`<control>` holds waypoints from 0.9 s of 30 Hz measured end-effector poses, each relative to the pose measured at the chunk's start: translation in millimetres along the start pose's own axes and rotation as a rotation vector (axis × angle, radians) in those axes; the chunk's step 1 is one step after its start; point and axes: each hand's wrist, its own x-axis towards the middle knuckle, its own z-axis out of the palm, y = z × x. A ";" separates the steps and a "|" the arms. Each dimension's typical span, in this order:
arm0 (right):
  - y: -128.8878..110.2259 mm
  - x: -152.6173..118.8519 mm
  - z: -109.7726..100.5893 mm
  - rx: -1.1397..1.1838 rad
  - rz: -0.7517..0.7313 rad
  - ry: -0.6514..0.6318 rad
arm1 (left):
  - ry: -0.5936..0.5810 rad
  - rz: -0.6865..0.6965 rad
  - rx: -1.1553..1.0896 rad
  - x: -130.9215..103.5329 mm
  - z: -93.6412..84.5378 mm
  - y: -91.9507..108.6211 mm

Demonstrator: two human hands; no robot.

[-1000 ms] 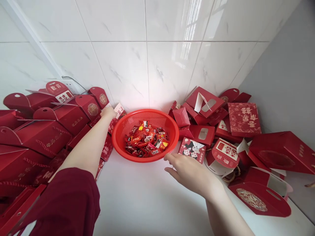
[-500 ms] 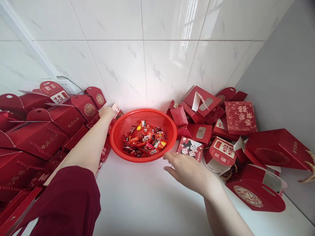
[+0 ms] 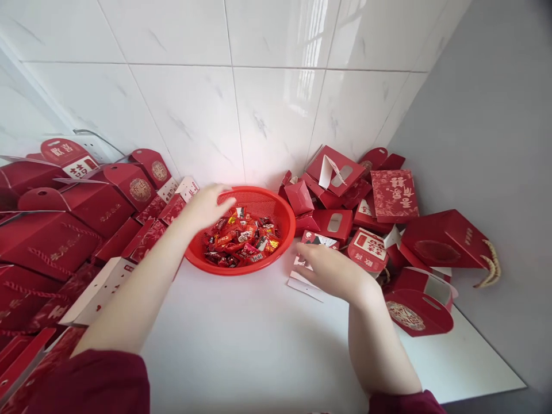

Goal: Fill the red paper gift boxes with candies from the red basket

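My left hand (image 3: 208,207) reaches over the left rim of a red plastic basket (image 3: 282,238). Its fingers are spread, with nothing in them. Inside the basket lies a heap of wrapped candies (image 3: 244,237), mostly in red wrappers. To the right of the basket, my right hand (image 3: 325,267) has its fingers curled on a small flat box (image 3: 319,238) with a cartoon print. Much of this box is hidden under the hand; a white flap or side shows at its near edge.
Standing red gift boxes (image 3: 92,198) with rope handles crowd the left side, a white-sided box (image 3: 99,290) among them. More red boxes (image 3: 448,238) lie piled on the right. A tiled wall (image 3: 181,121) rises behind the white tabletop (image 3: 250,339).
My left hand has come from the boxes at the left to above the basket's rim. My right hand has moved onto the small printed box, whose near white edge now shows.
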 end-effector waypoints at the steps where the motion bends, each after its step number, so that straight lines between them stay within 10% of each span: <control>1: 6.4 -1.1 -3.0 0.014 0.019 0.029 | 0.005 0.122 -0.075 -19.0 4.5 21.1; 7: 57.6 -10.7 -16.6 0.023 0.329 0.191 | -0.136 0.750 -0.362 -145.9 72.8 113.4; 10: 77.5 -9.0 -15.4 -0.096 0.482 0.236 | -0.325 0.664 -0.389 -183.1 108.8 124.0; 16: 67.9 25.6 8.5 -0.262 0.334 0.095 | -0.542 0.475 -0.393 -194.2 130.7 121.5; 27: 5.3 24.3 120.2 -0.502 0.139 -0.078 | -0.495 0.470 -0.452 -198.1 139.1 117.2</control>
